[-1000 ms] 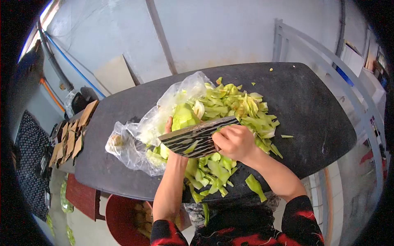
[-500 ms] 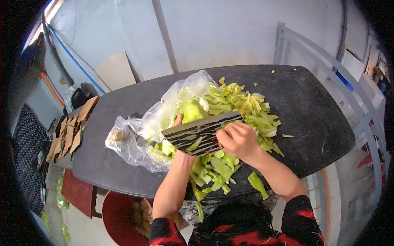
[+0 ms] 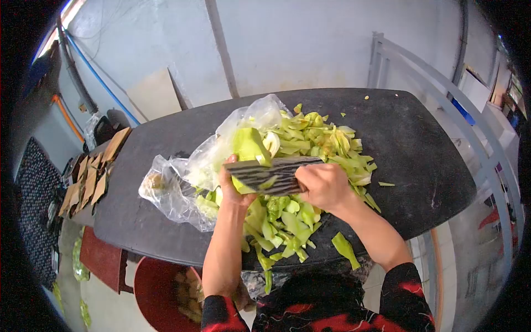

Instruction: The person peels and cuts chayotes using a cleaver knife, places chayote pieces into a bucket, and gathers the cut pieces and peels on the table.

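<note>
My right hand [image 3: 327, 187] grips the handle of a wide cleaver [image 3: 282, 174] with dark and light streaks on its blade. The blade lies across the lower part of a large pale green fruit or vegetable [image 3: 249, 145], and its exact kind is unclear. My left hand [image 3: 232, 191] is closed around that piece's lower left side, partly hidden by the blade. Beneath and beyond both hands spreads a heap of green peels and slices [image 3: 315, 135]. A slice clings to the cleaver's face.
A clear plastic bag [image 3: 174, 191] lies left of the heap on the dark table [image 3: 420, 160]. Below the table's front edge stands a red tub [image 3: 152, 293]. Cardboard pieces [image 3: 91, 177] are at the left, and a grey metal railing [image 3: 437, 63] is at the right.
The cleaver has turned flatter and its left end has moved up. The green piece is raised slightly to the left, and my left hand shows more beside the blade.
</note>
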A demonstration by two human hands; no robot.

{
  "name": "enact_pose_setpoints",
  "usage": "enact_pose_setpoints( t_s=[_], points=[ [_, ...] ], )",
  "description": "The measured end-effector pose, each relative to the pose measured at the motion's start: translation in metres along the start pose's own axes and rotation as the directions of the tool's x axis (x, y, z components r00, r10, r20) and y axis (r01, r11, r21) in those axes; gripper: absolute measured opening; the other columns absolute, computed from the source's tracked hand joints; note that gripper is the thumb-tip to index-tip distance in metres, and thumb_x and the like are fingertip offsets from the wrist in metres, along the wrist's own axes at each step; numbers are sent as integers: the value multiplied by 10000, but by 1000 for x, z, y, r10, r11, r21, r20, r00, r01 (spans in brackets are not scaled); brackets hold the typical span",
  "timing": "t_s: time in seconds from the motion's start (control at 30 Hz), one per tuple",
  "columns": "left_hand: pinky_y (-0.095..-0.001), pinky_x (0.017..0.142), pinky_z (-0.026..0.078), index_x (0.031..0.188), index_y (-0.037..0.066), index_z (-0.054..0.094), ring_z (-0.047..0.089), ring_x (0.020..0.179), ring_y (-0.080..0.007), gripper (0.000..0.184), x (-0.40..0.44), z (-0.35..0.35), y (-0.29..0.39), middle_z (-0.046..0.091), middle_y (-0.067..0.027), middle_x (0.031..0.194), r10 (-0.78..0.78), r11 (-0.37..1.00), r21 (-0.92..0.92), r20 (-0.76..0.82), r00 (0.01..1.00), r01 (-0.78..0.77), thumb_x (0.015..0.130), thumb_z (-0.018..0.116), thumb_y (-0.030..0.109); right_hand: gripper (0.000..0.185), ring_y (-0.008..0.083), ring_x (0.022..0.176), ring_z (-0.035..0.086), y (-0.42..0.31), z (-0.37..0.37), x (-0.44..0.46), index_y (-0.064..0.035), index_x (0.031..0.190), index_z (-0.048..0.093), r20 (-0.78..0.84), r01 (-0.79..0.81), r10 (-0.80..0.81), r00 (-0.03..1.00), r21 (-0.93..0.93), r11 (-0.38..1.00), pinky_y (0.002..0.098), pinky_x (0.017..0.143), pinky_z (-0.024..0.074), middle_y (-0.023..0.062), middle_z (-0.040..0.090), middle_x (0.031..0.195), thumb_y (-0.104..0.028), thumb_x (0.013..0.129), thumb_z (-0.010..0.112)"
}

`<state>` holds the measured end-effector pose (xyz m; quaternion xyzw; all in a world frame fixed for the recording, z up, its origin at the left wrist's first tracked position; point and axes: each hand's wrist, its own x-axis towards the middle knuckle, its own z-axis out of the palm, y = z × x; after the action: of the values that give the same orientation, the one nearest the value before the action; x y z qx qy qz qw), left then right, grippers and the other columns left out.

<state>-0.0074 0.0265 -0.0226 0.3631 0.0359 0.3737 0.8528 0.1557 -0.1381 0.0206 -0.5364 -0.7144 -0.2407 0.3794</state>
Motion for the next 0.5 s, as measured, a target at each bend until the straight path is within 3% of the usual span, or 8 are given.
enact_pose_setpoints(
  t_s=[0.03,0.07,0.1,0.2,0.4,0.47,0.5],
  points=[
    [-484,962,488,1317,29,516,605,1092,-353,687,0,-2,-2,597,-223,1233,-18,999,26,19,1000,18,862,526,544,163,265,544,630,3,5,-1,-80,736,502,1,-2,2,1000,4,1000,376,473,508,63,577,585,-46,665,645],
    [-509,939,501,1310,29,519,616,1064,-360,691,0,-5,-5,613,-219,1196,-53,997,-61,-138,989,44,841,552,535,161,270,549,635,9,12,-4,-80,741,504,-21,-20,20,1000,-21,1000,378,475,510,69,584,591,-51,674,648],
    [-529,905,519,1299,37,525,626,1042,-350,686,-5,4,-3,630,-201,1156,22,998,57,-60,998,-18,820,577,525,160,274,555,639,16,18,-7,-80,746,505,-43,-44,42,998,-49,998,379,477,513,75,591,598,-55,682,650],
    [-529,891,531,1294,54,527,635,1027,-322,675,-6,22,-1,630,-160,1169,-49,997,59,74,996,45,810,588,519,201,272,538,622,36,21,-9,-76,743,479,-24,-147,146,989,-105,983,379,480,501,70,599,625,-31,688,668],
    [-530,883,538,1304,49,519,655,979,-340,678,-3,7,-1,638,-170,1155,-23,999,26,75,997,21,815,592,513,181,320,601,658,38,15,-2,-83,787,528,17,-117,118,993,-45,992,416,517,527,102,640,651,-105,719,693],
    [-493,786,581,1312,41,510,651,990,-368,685,-7,19,-2,634,-198,1149,-43,999,35,57,997,41,828,580,521,164,329,622,662,59,26,-5,-77,808,544,180,-347,371,911,-152,926,421,528,524,121,649,667,-114,746,692],
    [-493,786,581,1312,41,510,651,990,-368,685,-6,20,-2,634,-198,1149,-44,998,39,66,997,41,828,580,521,164,329,622,662,63,24,-7,-77,808,544,170,-348,372,913,-155,925,421,528,524,121,649,667,-114,746,692]
  ],
)
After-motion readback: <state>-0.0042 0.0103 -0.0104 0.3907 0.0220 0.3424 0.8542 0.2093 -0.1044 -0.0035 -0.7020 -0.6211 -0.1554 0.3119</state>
